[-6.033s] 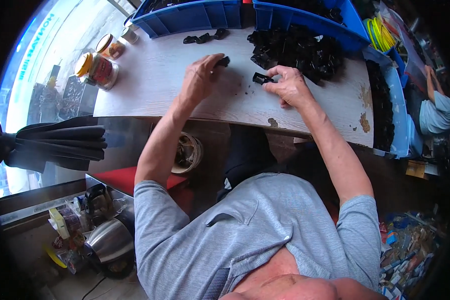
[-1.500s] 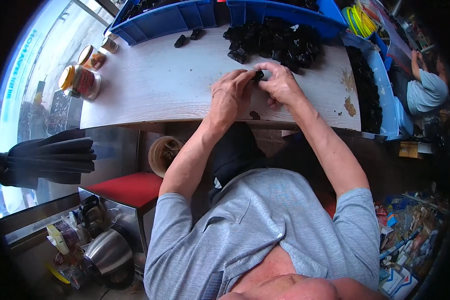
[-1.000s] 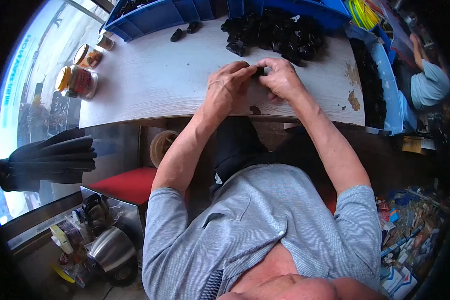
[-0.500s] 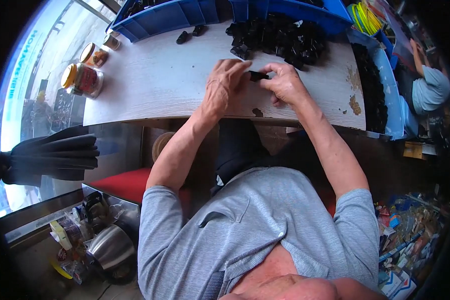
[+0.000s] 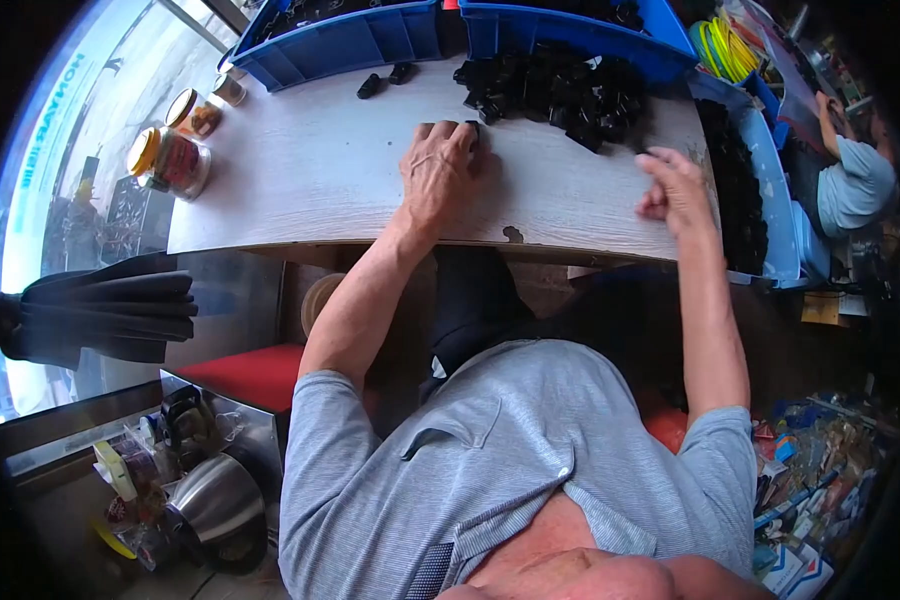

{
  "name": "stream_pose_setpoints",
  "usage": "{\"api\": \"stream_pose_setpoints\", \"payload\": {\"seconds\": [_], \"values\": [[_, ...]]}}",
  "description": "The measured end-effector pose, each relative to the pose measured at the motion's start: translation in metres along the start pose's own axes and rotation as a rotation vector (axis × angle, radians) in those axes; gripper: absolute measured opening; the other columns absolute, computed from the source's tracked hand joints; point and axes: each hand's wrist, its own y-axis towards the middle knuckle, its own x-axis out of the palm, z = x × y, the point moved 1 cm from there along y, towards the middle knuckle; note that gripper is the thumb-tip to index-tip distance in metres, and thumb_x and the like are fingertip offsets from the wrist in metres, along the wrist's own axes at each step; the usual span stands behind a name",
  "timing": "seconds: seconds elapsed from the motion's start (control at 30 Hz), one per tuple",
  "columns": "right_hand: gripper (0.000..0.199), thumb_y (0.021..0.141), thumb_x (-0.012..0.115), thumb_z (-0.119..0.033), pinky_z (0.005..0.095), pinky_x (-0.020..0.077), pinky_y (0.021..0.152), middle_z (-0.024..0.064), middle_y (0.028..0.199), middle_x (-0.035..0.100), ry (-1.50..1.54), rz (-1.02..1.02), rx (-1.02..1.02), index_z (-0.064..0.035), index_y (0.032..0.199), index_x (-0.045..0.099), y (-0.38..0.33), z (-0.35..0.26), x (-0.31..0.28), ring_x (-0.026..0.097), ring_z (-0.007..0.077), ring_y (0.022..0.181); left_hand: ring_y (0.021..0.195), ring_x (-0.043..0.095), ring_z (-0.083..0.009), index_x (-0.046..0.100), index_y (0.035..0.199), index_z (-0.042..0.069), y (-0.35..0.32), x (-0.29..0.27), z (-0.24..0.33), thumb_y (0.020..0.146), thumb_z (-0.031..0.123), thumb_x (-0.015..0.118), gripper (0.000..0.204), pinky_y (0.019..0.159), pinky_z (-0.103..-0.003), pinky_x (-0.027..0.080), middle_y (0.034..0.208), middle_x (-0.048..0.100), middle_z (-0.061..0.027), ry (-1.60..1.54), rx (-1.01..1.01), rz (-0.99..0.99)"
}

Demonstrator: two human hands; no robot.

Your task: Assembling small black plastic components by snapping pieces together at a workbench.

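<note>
On the white wood-grain table (image 5: 300, 150), my left hand (image 5: 436, 168) has its fingers curled round a small black plastic part (image 5: 473, 132), mostly hidden by the fingers. To the right, my right hand (image 5: 674, 190) is raised near the table's right side, apart from the left. Its fingers are loosely bent and apart, slightly blurred, and I see nothing in them. A pile of black plastic parts (image 5: 560, 95) lies beyond and between the hands. Two more black parts (image 5: 369, 86) sit by themselves at the far left of the pile.
Blue bins (image 5: 340, 45) holding black parts line the table's far edge. A light-blue bin (image 5: 778, 200) of black parts stands at the right. Lidded jars (image 5: 175, 165) stand on the left edge. Another person (image 5: 855, 180) works at the far right.
My hands were together at a black part; now they are apart. The right has swung right, away from it. The left has stayed near its place, with the part at its fingers.
</note>
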Motion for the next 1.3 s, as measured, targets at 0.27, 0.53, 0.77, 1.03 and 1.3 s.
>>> {"api": "stream_pose_setpoints", "payload": {"seconds": [0.27, 0.53, 0.77, 1.03, 1.3], "values": [[0.047, 0.082, 0.08, -0.021, 0.0368, 0.061, 0.054, 0.0005, 0.056, 0.05, 0.125, 0.38, -0.216, -0.0071, 0.124, 0.063, 0.011, -0.02, -0.034, 0.061, 0.0159, 0.053, 0.072, 0.066, -0.0202, 0.065, 0.102, 0.0, -0.001, 0.002, -0.005, 0.093, 0.018, 0.07, 0.021, 0.063, -0.034, 0.053, 0.083, 0.068, -0.0089, -0.69, -0.408, -0.051], [0.044, 0.084, 0.079, -0.017, 0.0268, 0.0537, 0.046, -0.0009, 0.06, 0.057, -0.003, -0.423, -0.188, -0.0052, 0.123, 0.063, -0.02, 0.0, 0.093, 0.052, 0.0076, 0.044, 0.074, 0.068, -0.0135, 0.065, 0.107, 0.005, -0.001, 0.011, 0.032, 0.097, 0.025, 0.069, 0.023, 0.065, -0.027, 0.055, 0.093, 0.068, -0.0066, -1.529, -0.743, -0.447], [0.031, 0.087, 0.079, -0.021, 0.0243, 0.0463, 0.042, -0.0036, 0.063, 0.057, -0.002, -0.378, -0.184, -0.0044, 0.109, 0.066, -0.015, 0.019, 0.103, 0.045, 0.004, 0.042, 0.076, 0.067, -0.0127, 0.064, 0.12, 0.001, -0.011, 0.01, 0.046, 0.099, 0.029, 0.065, 0.034, 0.066, -0.027, 0.056, 0.098, 0.07, -0.0089, -1.418, -0.64, -0.393], [0.042, 0.085, 0.08, -0.025, 0.0241, 0.0438, 0.041, -0.0021, 0.061, 0.058, -0.086, -0.427, -0.211, 0.0013, 0.113, 0.064, -0.025, 0.009, 0.115, 0.046, 0.0049, 0.041, 0.067, 0.066, -0.0142, 0.066, 0.111, -0.002, -0.007, 0.016, 0.03, 0.097, 0.023, 0.061, 0.029, 0.06, -0.029, 0.054, 0.087, 0.071, -0.0096, -1.443, -0.802, -0.35], [0.05, 0.083, 0.082, -0.028, 0.0234, 0.0423, 0.039, -0.0009, 0.058, 0.054, -0.122, -0.424, -0.196, 0.0044, 0.113, 0.06, -0.026, 0.009, 0.117, 0.049, 0.007, 0.04, 0.086, 0.072, -0.0288, 0.072, 0.113, 0.01, 0.04, -0.013, -0.092, 0.098, 0.036, 0.06, 0.033, 0.076, -0.039, 0.055, 0.095, 0.074, -0.0161, -0.201, -0.409, 0.337]]}}
